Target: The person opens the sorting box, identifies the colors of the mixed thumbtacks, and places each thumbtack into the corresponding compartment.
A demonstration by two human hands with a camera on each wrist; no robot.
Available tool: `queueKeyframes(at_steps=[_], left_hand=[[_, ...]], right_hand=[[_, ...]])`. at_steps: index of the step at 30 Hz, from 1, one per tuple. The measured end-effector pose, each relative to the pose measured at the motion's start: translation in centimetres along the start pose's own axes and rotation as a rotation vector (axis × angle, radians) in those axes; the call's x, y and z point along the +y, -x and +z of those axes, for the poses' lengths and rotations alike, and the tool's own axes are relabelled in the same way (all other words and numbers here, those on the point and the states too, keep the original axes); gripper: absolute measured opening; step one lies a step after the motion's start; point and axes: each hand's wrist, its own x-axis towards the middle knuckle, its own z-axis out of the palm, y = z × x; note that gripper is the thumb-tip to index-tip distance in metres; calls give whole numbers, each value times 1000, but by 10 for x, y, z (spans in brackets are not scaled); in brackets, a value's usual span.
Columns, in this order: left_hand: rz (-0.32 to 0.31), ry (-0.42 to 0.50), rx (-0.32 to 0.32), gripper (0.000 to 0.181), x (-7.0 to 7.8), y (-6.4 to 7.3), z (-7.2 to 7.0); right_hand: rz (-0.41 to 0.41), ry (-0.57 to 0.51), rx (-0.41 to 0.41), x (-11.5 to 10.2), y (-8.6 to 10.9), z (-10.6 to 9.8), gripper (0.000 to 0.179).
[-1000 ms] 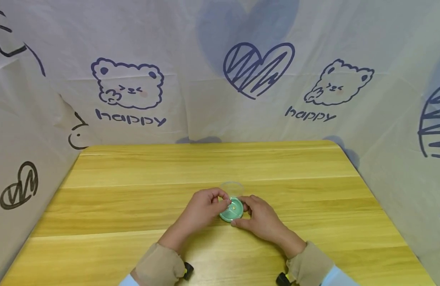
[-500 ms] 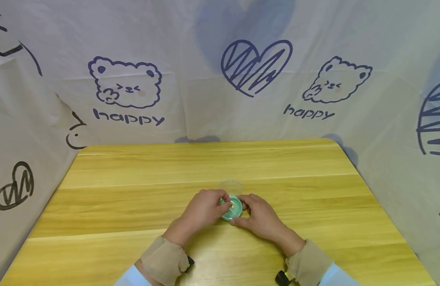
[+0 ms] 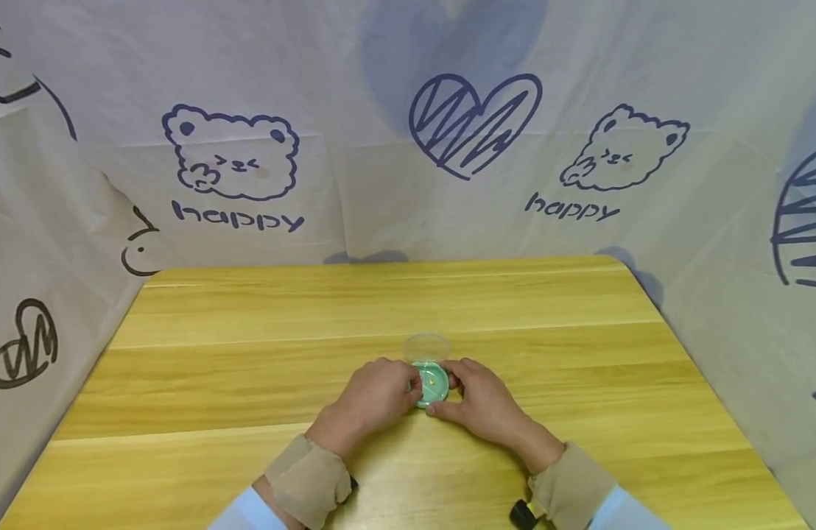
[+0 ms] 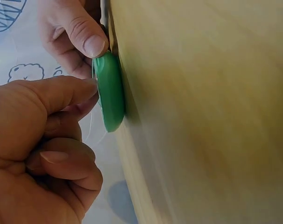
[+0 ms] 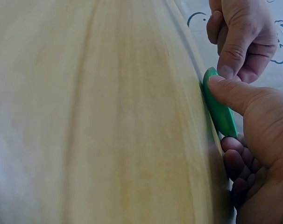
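Note:
A small round green pill box [image 3: 436, 394] with inner dividers lies on the table, its clear lid [image 3: 426, 346] swung up at the far side. One tiny yellow piece [image 3: 431, 382] shows inside. My right hand [image 3: 482, 403] grips the box by its right side, thumb at the near rim and fingers at the far right, as the right wrist view also shows. The thumb and index finger of my left hand [image 3: 379, 397] come together over the left compartment. Their tips dip behind the green wall [image 4: 111, 93] in the left wrist view, and I cannot tell whether they pinch something.
The wood-grain table [image 3: 249, 316] extends around both hands. White cloth [image 3: 381, 206] with drawn bears and hearts hangs behind the table and along its sides.
My left hand's fingertips shifted from the middle of the pill box to its left compartment, uncovering the yellow piece. My right hand keeps its grip on the box.

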Motion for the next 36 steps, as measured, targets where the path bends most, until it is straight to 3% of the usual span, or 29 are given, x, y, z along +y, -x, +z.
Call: queueKeyframes(at_steps=[16, 23, 31, 33, 36], left_hand=[[24, 47, 8, 16, -4, 2, -1], [-38, 203, 23, 14, -14, 8, -5], [-125, 291, 31, 5, -26, 13, -5], [-150, 336, 36, 18, -25, 13, -4], [-166, 411, 21, 55, -21, 12, -2]], right_hand=[[0, -6, -9, 0, -3, 1, 66], [3, -9, -6, 0, -3, 2, 67], [6, -12, -12, -2, -2, 1, 69], [13, -13, -19, -2, -2, 0, 70], [21, -12, -28, -3, -2, -2, 77]])
